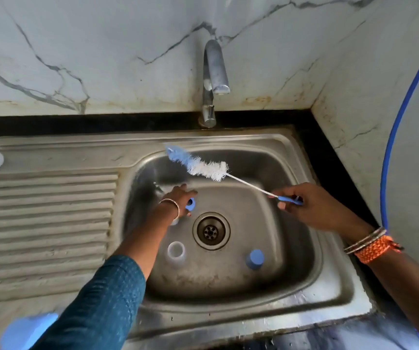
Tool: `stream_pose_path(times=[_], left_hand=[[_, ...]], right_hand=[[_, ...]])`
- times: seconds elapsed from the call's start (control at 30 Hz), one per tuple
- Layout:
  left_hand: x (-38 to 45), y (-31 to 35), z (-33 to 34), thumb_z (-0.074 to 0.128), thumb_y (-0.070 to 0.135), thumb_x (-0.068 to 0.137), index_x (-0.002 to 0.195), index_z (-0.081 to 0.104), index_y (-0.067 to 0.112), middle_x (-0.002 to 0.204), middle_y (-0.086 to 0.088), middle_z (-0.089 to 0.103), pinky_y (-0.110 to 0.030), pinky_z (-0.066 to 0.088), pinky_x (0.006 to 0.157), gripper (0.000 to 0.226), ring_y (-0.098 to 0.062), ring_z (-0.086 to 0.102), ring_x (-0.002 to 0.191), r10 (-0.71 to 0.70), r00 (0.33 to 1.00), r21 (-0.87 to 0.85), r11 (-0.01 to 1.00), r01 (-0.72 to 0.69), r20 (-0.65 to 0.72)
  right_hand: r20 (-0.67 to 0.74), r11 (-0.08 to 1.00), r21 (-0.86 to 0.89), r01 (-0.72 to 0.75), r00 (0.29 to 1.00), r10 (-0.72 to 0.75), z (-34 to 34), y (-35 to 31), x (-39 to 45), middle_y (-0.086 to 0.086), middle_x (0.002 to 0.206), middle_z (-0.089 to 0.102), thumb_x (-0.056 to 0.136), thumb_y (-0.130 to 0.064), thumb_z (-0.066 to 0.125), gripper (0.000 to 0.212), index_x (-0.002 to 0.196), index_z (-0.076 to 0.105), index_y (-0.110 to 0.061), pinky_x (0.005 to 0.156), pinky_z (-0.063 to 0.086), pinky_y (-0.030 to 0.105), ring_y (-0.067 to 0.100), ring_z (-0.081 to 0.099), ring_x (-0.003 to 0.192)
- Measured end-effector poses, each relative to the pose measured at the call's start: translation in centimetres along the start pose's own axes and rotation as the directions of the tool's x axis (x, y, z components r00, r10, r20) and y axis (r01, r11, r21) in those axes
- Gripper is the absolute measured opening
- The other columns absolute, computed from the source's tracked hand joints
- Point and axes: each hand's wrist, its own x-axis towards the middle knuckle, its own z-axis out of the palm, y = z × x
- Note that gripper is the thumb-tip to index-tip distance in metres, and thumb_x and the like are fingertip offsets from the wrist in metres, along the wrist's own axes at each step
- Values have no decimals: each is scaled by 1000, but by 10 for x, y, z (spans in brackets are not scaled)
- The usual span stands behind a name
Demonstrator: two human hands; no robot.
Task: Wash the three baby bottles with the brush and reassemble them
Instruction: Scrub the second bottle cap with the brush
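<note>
Dull scuffed steel sink [292, 294], veined glossy marble wall [102, 46], bristly plastic-handled brush [208, 168].

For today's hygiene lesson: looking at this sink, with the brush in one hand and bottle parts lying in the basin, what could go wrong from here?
1. The clear cap and blue piece lie on the basin floor beside the open drain, where the stained steel may soil them.
2. The right hand holds the brush only by its handle tip, so it could slip or flick.
3. The left hand reaches for a blue ring near the drain and could fumble it.
</note>
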Motion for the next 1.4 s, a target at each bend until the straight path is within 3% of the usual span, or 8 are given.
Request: stream_pose_path(times=[0.23, 0.33, 0.4, 0.5, 0.73, 1.0, 1.27, 1.4], left_hand=[[4, -2, 8, 60, 10, 81, 113, 59, 4, 112, -18, 57, -30, 47, 87, 33, -29, 59, 100, 30, 988, -257, 964, -69, -152], [-21, 7, -24, 59, -1, 88, 82, 59, 7, 94, -18, 62, -17, 53, 61, 9, -13, 61, 71, -243, 954, -950, 298, -98, -175], [-44, 8, -51, 49, -2, 94, 85, 57, 7, 86, -11, 63, -19, 56, 59, 14, -13, 61, 73, -290, 953, -942, -286, -174, -88], [-76, -7, -79, 42, 4, 98, 90, 56, 3, 79, -9, 66, -23, 57, 59, 16, -13, 69, 67, -358, 918, -727, -584, -361, -169], [-153, -47, -115, 98, 27, 10, 65, 76, 11, 78, -6, 73, -23, 58, 67, 61, -15, 71, 72, -374, 834, -558, -622, -550, -405], [-184, -58, -127, 86, 34, 54, 77, 77, 11, 85, -6, 74, -21, 57, 68, 34, -14, 71, 80, -346, 837, -661, -513, -547, -425], [-192, -39, -137, 91, 31, 40, 84, 69, 10, 93, -12, 69, -27, 58, 62, 53, -18, 70, 79, -272, 899, -808, -402, -430, -343], [-192, -45, -142, 98, 34, 20, 72, 76, 17, 89, -8, 73, -30, 59, 69, 59, -19, 72, 82, -212, 879, -751, -459, -476, -427]], right_hand=[[-127, 1000, -11, -15, 992, 14, 3, -1, -2, -2, 92, 72, 85, -9, 68, 21, 101, 72, -22, 84, 51, 31, 15, 66, 90], [-261, 999, -28, -40, 965, 31, 1, -9, -12, -10, 73, 66, 80, -15, 74, 15, 79, 66, -27, 73, 51, 31, 12, 63, 76], [-329, 999, -31, -21, 944, 9, 0, -18, -20, -13, 69, 64, 80, -18, 74, 11, 77, 68, -27, 69, 49, 28, 11, 63, 74], [-404, 999, -20, 26, 914, -32, -5, -33, -29, -11, 69, 64, 83, -16, 71, 8, 81, 72, -24, 67, 49, 28, 11, 64, 72], [-443, 984, -163, 68, 887, -134, -10, -72, -51, -8, 81, 68, 86, -23, 68, 5, 87, 71, -25, 70, 48, 31, 18, 64, 87], [-512, 929, -322, 183, 792, -333, -24, -69, -59, -5, 80, 70, 81, -12, 72, 11, 82, 72, -23, 61, 46, 29, 23, 66, 79], [-566, 658, -725, 203, 368, -737, -28, -76, -69, 8, 75, 68, 67, 9, 71, 21, 81, 72, -7, 57, 45, 34, 32, 63, 66], [-344, 972, -165, 167, 914, -215, -26, -92, -77, -1, 64, 62, 88, -15, 63, 16, 75, 68, -20, 51, 37, 25, 18, 55, 57]])
